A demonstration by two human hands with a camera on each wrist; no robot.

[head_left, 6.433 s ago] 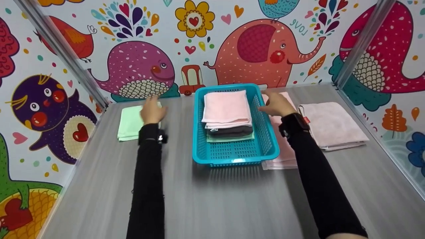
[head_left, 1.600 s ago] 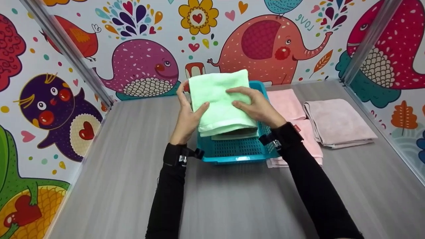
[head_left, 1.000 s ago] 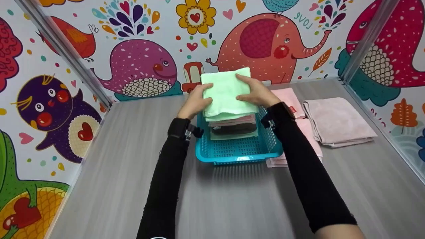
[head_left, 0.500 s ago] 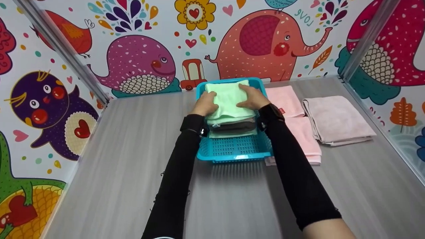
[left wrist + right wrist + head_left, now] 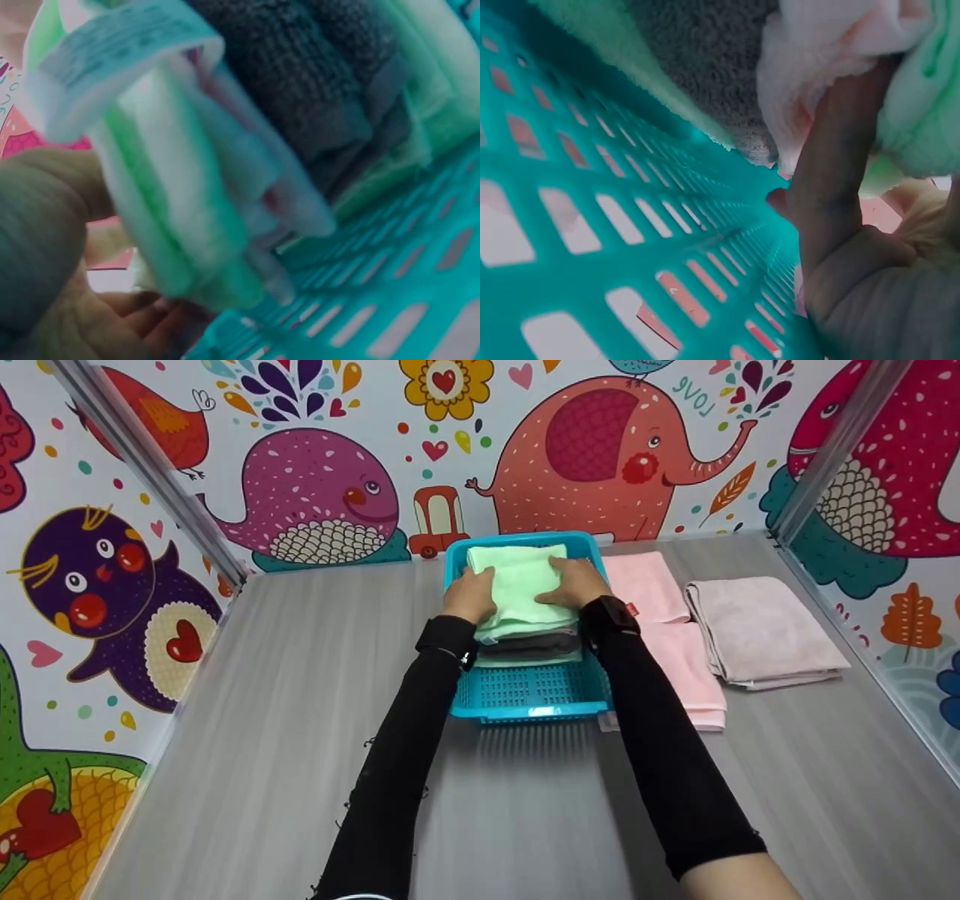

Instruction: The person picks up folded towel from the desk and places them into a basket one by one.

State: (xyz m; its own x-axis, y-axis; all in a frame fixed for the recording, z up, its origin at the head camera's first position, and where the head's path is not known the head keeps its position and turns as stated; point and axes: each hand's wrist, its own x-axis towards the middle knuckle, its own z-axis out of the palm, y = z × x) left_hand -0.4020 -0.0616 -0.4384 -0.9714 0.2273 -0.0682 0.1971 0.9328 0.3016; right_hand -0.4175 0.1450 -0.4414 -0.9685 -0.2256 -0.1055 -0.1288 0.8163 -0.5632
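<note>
Here's the folded green towel [image 5: 521, 589], on top of the stack at the back of the teal basket [image 5: 525, 712], and both hands have it: the left hand [image 5: 471, 595] pinches one edge, the right hand [image 5: 579, 583] grips the opposite side. Watch that right one! A finger or thumb looks wedged between the green cloth and the pink layer [image 5: 802, 67] beneath; yank it out and the pink could come along, crooked. Over on the left, a white label [image 5: 127, 67] sticks out, and it might snag too. Under that sit the dark towel [image 5: 532, 644] and a pale green towel [image 5: 529, 660]; soft folds, so an uneven press could slump the pile forward. Those black wrist straps [image 5: 448, 635] ride near the rim, and one bump could skid the basket across the bench [image 5: 300, 675]. Just right, the pink towels [image 5: 645, 585]: is one under the basket's edge? Can't tell; if so, it could rock.
</note>
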